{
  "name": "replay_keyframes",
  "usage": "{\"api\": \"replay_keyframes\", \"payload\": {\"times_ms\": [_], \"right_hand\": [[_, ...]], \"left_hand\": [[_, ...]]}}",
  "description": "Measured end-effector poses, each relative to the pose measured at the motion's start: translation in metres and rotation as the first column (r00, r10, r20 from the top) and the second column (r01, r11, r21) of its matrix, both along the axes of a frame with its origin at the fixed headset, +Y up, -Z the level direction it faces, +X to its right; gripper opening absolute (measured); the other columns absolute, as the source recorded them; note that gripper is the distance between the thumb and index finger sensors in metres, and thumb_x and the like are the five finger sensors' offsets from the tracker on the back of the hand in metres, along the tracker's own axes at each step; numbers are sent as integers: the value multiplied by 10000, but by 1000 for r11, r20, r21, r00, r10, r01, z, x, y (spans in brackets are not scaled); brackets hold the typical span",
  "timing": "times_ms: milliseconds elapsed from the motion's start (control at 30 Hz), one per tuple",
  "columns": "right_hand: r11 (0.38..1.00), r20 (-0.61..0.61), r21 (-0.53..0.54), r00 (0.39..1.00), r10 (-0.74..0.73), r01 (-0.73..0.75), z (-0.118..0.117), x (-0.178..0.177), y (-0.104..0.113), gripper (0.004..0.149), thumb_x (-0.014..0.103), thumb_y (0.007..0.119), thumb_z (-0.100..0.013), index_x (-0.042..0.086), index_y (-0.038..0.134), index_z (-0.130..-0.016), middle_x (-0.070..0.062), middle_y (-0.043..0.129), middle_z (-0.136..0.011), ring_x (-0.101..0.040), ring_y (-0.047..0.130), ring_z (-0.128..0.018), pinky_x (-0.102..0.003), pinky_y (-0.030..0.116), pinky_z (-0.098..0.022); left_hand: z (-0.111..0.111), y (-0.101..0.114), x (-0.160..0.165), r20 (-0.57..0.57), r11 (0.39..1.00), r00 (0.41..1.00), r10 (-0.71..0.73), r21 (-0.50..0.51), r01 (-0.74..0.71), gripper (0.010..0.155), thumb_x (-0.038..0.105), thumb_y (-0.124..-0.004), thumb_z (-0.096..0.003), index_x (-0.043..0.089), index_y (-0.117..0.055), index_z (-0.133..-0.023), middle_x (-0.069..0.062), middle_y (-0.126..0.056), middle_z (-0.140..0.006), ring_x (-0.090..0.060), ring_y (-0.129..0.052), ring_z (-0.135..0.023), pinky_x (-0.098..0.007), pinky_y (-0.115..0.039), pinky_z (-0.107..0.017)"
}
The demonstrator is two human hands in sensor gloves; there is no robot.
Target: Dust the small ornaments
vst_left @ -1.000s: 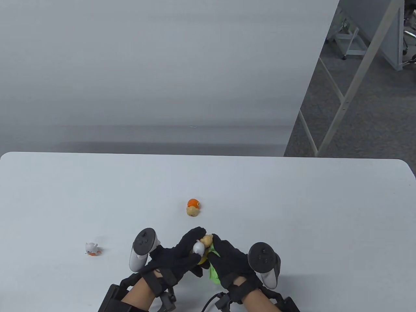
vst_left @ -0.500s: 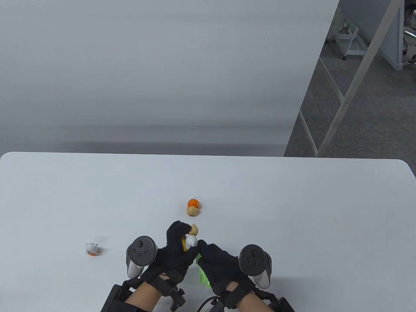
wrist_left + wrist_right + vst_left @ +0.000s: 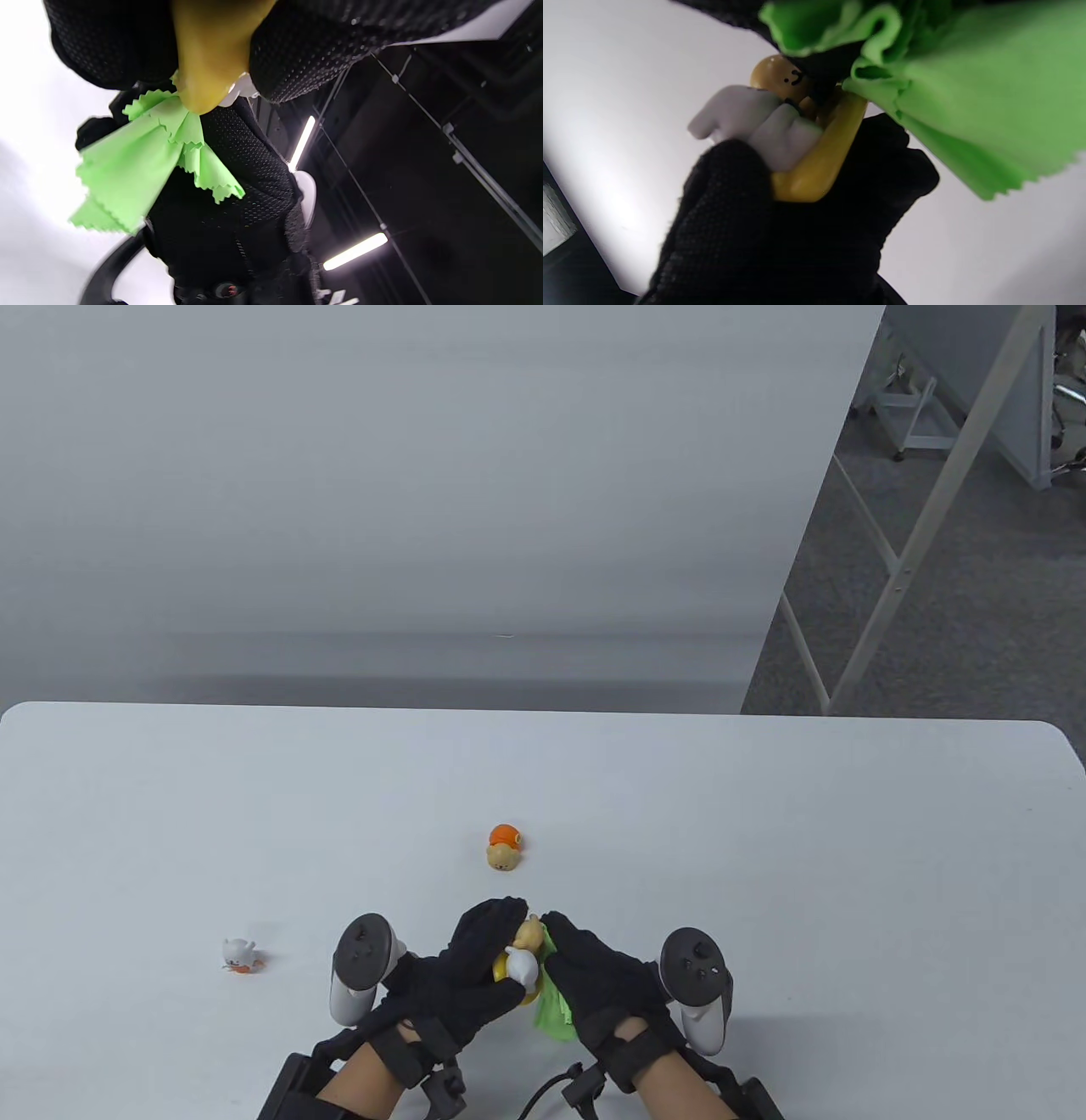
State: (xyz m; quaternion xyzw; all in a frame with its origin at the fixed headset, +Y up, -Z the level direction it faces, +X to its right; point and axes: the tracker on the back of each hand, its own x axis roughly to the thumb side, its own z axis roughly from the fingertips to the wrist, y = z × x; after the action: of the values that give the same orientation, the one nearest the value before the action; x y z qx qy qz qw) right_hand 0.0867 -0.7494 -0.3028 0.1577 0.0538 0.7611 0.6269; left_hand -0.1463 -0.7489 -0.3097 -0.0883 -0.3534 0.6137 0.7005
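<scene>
My left hand (image 3: 475, 976) grips a small yellow, tan and white ornament (image 3: 519, 957) above the table's near edge. It also shows in the right wrist view (image 3: 797, 140) and in the left wrist view (image 3: 208, 55). My right hand (image 3: 594, 976) holds a green cloth (image 3: 556, 1014) and presses it against the ornament's right side; the cloth hangs down in the left wrist view (image 3: 140, 165) and fills the top right of the right wrist view (image 3: 958, 93). An orange and tan ornament (image 3: 504, 847) stands on the table beyond the hands. A white and orange ornament (image 3: 238, 955) stands at the left.
The white table (image 3: 764, 848) stretches out on all sides of the hands. A grey partition wall (image 3: 424, 500) stands behind its far edge. A metal frame (image 3: 916, 526) and carpeted floor lie at the far right.
Both hands moved left and back, then right again. The ornament turned in my left hand while the cloth in my right hand slid along it.
</scene>
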Motion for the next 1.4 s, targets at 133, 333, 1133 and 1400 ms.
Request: {"api": "replay_keyframes", "payload": {"times_ms": [133, 333, 1133, 1400], "right_hand": [[994, -37, 74, 996, 82, -79, 7, -10, 10, 499, 72, 781, -534, -150, 631, -955, -487, 789, -759, -535, 896, -538, -750, 780, -432], [978, -150, 176, 979, 137, -110, 11, -22, 19, 484, 75, 803, -523, -120, 664, -943, -466, 820, -756, -526, 914, -530, -745, 791, -430], [914, -97, 344, 961, 261, -214, 11, -14, 25, 478, 72, 787, -535, -11, 669, -990, -449, 805, -788, -512, 919, -549, -729, 799, -448], [962, 8, 198, 982, 189, -187, -4, 0, 2, 496, 76, 767, -546, -71, 622, -997, -457, 786, -792, -521, 905, -559, -738, 785, -448]], "left_hand": [[-1, -4, -3, -164, 998, 986, -22, 53, 31, 793, 248, -853, -537, 0, -396, -1135, -336, -214, -1114, -608, -845, -769, -688, -863, -537], [-7, -7, -20, -335, 1000, 942, 12, -5, -15, 795, 251, -825, -543, -42, -369, -1125, -371, -205, -1092, -606, -868, -725, -658, -895, -489], [-9, -18, -9, -179, 981, 981, -80, -191, 45, 759, 286, -769, -534, -18, -420, -1136, -393, -248, -1095, -583, -906, -681, -640, -907, -450], [-8, -18, 1, 73, 969, 996, 51, -244, -32, 759, 261, -795, -535, 6, -424, -1146, -363, -226, -1117, -609, -866, -729, -678, -868, -496]]}}
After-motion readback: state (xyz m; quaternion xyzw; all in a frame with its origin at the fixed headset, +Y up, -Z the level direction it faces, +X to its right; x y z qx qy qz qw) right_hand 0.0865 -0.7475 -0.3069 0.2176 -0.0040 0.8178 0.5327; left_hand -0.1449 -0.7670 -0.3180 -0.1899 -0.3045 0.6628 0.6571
